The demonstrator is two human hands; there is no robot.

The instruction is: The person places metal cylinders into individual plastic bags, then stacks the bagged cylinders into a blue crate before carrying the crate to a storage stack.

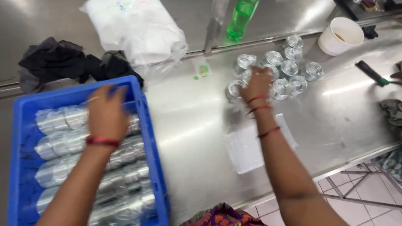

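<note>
My left hand (106,111) hovers, blurred by motion, over a blue plastic crate (147,138) filled with rows of small clear lidded jars (63,146) lying on their sides; whether it holds one I cannot tell. My right hand (257,83) reaches onto the steel counter (197,125) and rests on a cluster of several upright clear jars (289,69), its fingers curled down around one of them.
A white plastic bag (138,29) and dark cloths (54,60) lie behind the crate. A green bottle (240,19) and a white cup (340,35) stand at the back. A white sheet (247,150) lies near the counter's front edge. A dark tool (370,73) lies at right.
</note>
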